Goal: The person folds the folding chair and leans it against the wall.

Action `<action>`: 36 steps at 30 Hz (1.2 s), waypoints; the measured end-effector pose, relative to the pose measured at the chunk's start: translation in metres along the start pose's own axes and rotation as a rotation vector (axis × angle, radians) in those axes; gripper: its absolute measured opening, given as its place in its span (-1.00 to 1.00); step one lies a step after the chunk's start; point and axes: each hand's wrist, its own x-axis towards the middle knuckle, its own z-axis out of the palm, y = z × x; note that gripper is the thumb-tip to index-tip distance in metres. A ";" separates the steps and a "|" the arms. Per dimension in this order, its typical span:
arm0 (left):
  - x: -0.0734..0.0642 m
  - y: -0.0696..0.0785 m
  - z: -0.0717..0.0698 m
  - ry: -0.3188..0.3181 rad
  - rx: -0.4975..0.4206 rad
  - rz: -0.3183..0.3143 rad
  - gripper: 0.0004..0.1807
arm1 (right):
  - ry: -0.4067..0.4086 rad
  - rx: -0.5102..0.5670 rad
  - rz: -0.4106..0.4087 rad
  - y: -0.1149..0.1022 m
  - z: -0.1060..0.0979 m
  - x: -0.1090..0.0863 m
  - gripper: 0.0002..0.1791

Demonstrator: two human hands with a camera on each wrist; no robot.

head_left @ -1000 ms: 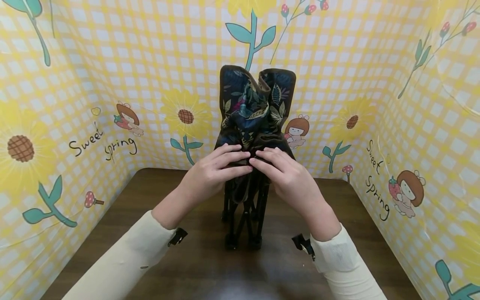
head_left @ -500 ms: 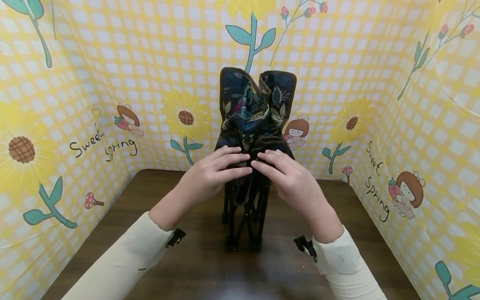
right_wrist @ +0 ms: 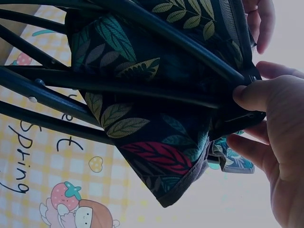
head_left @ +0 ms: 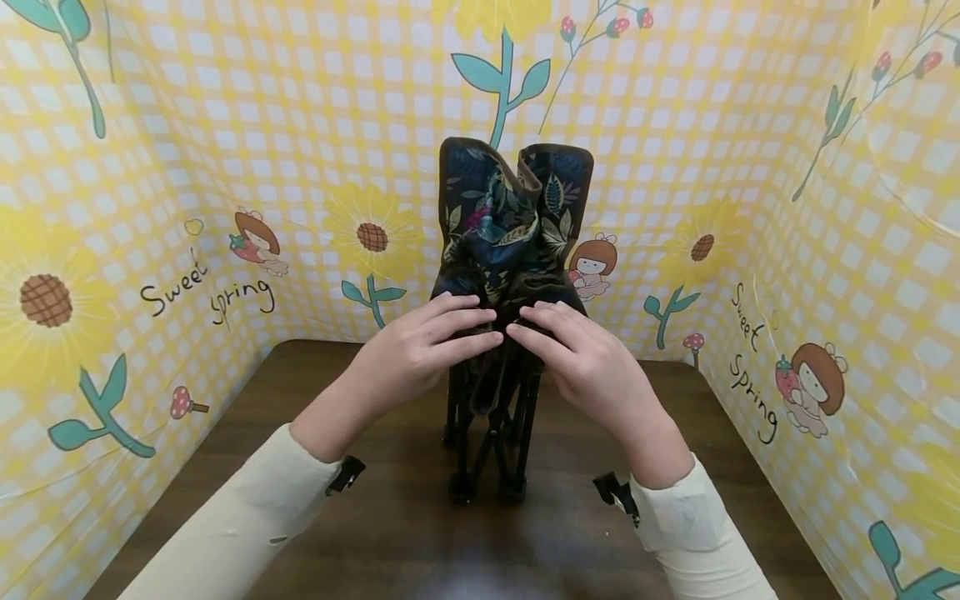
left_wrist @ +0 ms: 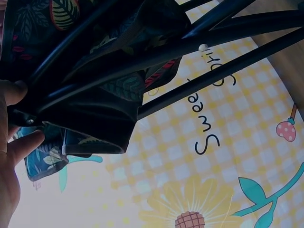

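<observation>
A small folding chair point(head_left: 495, 225) with dark leaf-patterned fabric and black metal legs point(head_left: 491, 450) stands mostly folded on the brown table point(head_left: 337, 525). My left hand point(head_left: 408, 346) grips its near left corner; the left wrist view has the thumb and a finger point(left_wrist: 28, 145) on either side of the joint where the tubes meet. At the near right corner my right hand point(head_left: 581, 354) holds on, its thumb point(right_wrist: 251, 96) against the tube end in the right wrist view. Fabric sags between the two hands, and the fingertips almost meet in the head view.
Yellow checked sheeting point(head_left: 300, 125) with sunflowers and cartoon figures walls the table at the back and on both sides. A black clip-like piece point(head_left: 345, 475) sits by the left cuff, and a similar piece point(head_left: 617, 496) by the right cuff.
My hands have drawn slightly apart, and the gap between the fingertips has widened a little. The fabric fold under them hangs slightly lower.
</observation>
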 end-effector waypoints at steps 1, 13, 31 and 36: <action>0.000 0.000 -0.001 -0.001 0.004 -0.004 -0.47 | 0.002 -0.003 -0.001 0.001 0.000 -0.001 -0.41; -0.003 0.000 0.000 0.018 -0.022 -0.074 -0.44 | 0.036 -0.061 0.047 0.004 -0.005 -0.012 -0.51; -0.020 0.005 -0.012 0.050 -0.063 -0.306 -0.22 | 0.096 -0.070 0.222 0.008 -0.014 -0.034 -0.37; -0.026 0.004 -0.013 0.091 -0.077 -0.347 -0.19 | 0.124 -0.068 0.274 0.010 -0.014 -0.042 -0.36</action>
